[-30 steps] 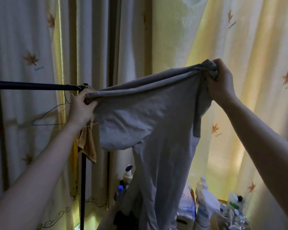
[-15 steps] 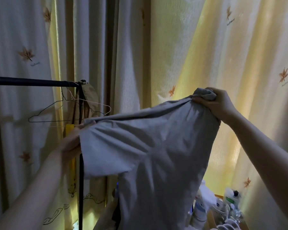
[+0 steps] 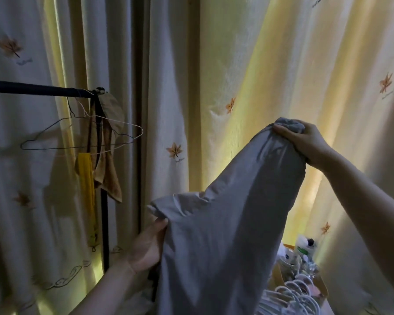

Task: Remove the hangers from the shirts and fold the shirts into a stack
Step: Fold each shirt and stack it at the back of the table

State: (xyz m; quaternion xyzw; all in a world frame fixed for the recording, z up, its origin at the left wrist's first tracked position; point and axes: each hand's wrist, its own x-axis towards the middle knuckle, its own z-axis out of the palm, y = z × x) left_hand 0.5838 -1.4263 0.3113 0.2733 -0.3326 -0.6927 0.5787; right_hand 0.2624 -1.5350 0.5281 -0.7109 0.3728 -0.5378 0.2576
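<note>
Right of the dark clothes rail (image 3: 32, 90), a soft, creased grey shirt (image 3: 225, 223) slants, long axis running from the right hand (image 3: 305, 142), clenched around its bunched top, down to the left hand (image 3: 146, 246), which pinches a crumpled corner.

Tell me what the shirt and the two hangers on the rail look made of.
Shirt: soft matte grey knit, likely cotton jersey; it drapes and bunches in loose folds. Dark hanger: thin wire, probably metal. Pale hanger: same thin wire shape, seemingly white-coated. Dim light leaves finishes uncertain.
</note>
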